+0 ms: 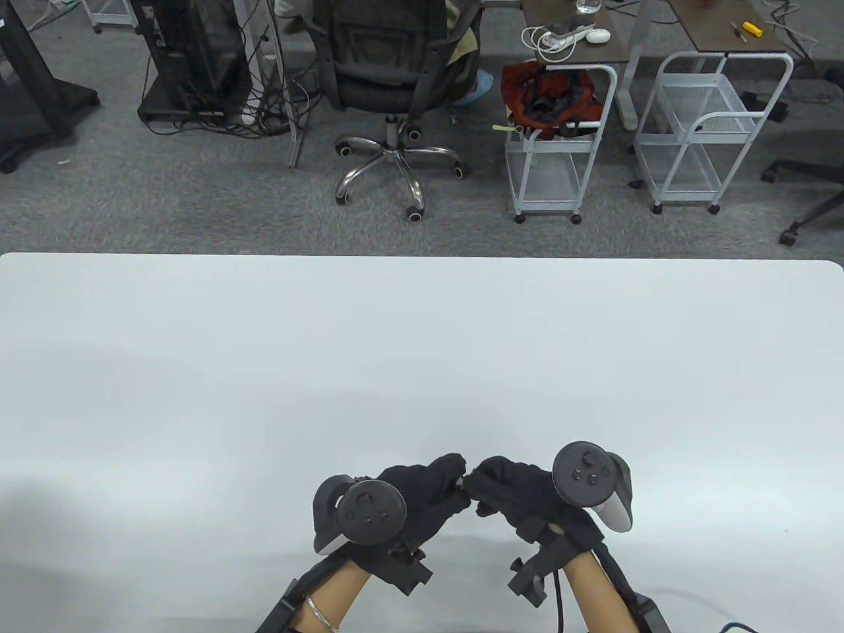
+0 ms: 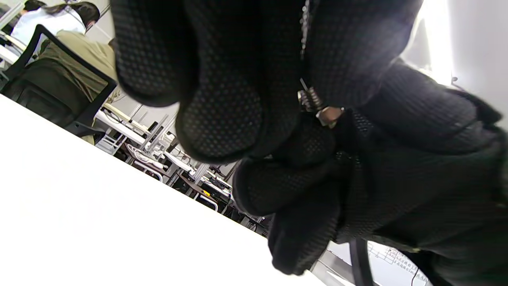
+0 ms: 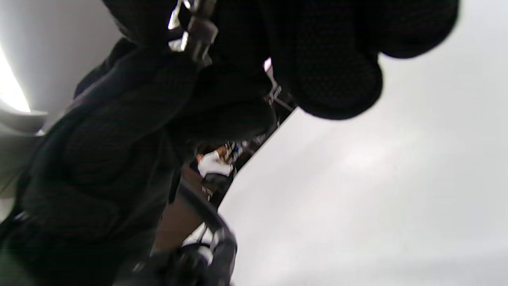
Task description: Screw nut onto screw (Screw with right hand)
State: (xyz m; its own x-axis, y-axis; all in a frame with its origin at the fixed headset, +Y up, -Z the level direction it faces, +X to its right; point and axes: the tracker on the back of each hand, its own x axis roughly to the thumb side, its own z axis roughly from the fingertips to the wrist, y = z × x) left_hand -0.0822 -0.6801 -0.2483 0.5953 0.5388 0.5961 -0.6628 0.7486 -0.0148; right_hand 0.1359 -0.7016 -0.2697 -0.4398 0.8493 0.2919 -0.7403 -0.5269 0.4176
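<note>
Above the white bench (image 1: 422, 369), the left hand (image 1: 422, 491) pinches a small threaded screw (image 2: 311, 99); the right hand (image 1: 508, 488) pinches its nut (image 2: 329, 115). Both look light, rigid, slippery metal, best held at fingertips.

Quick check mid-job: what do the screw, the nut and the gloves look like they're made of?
Screw: looks like bare metal, grey ridged thread catching light. Nut: probably metal too, dull glint on a flat face, finish unclear. Gloves on the left hand and right hand: black knit fabric with dotted grip texture.

No legible text, labels or numbers (paper markings too blurred)
</note>
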